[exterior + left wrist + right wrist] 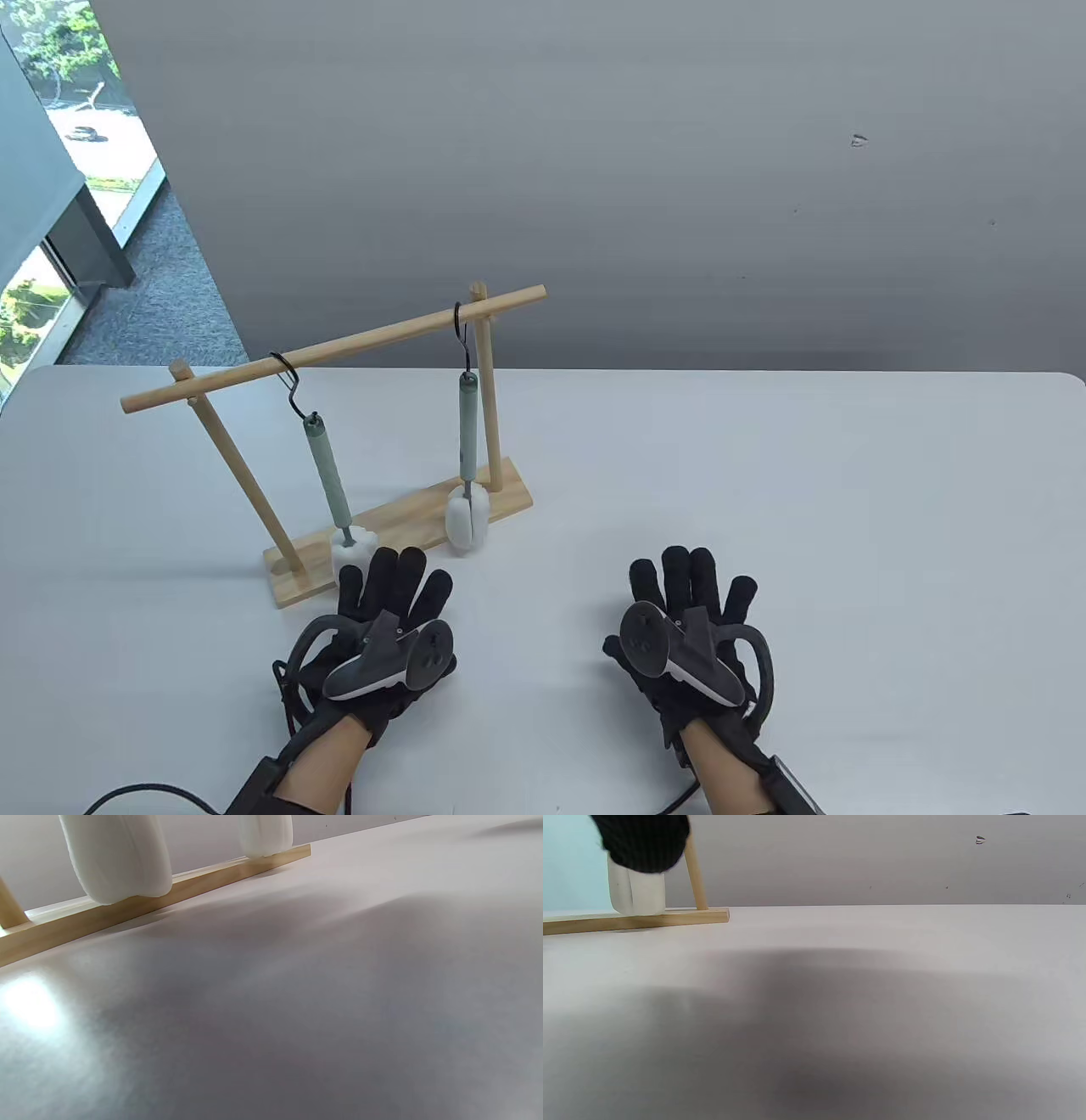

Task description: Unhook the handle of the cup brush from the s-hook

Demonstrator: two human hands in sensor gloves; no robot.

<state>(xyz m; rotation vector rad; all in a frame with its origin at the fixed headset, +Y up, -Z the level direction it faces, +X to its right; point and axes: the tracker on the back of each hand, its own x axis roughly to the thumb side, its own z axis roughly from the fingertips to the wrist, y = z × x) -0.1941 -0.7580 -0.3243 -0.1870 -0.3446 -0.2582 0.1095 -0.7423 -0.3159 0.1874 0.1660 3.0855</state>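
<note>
Hanging from its s-hook (pixel 289 382), the cup brush (pixel 329 475) looks light, sponge-soft below; grip its stiff handle. Left hand (pixel 382 632) and right hand (pixel 687 632) lie flat, fingers loosely spread.

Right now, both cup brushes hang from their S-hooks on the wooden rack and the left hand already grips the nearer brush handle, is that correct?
Not quite: the left hand grips nothing; it lies flat and open on the table, as the table view shows. Both cup brushes do hang from their S-hooks on the wooden rack.
</note>
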